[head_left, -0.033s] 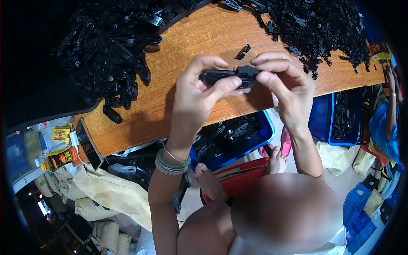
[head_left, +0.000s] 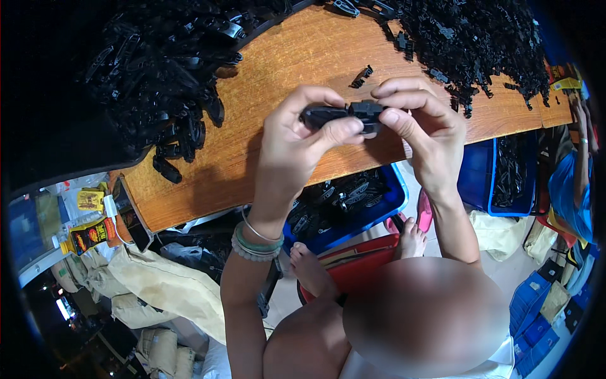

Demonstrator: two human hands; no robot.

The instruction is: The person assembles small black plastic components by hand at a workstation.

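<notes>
Above the wooden table (head_left: 290, 54), my left hand (head_left: 290, 139) grips a long oval black plastic part (head_left: 322, 116) between thumb and fingers. A small blocky black plastic clip (head_left: 365, 108) sits at that part's right end. My right hand (head_left: 435, 132) pinches the clip's outer end with thumb and forefinger; its other fingers are bent above. The two pieces touch, but whether they are joined I cannot tell. Behind my hands, a loose black clip (head_left: 362, 76) lies on the tabletop. My left palm hides some of the oval part.
A heap of long black parts (head_left: 170, 82) covers the table's left, and a pile of small black clips (head_left: 480, 50) its far right. Blue bins (head_left: 399, 189) of black parts stand below the front edge. Sacks (head_left: 170, 284) lie lower left. Another person's arm (head_left: 582, 126) shows at right.
Both pieces have shifted very slightly to the right and toward me along with my left hand. My grip on them is the same.
</notes>
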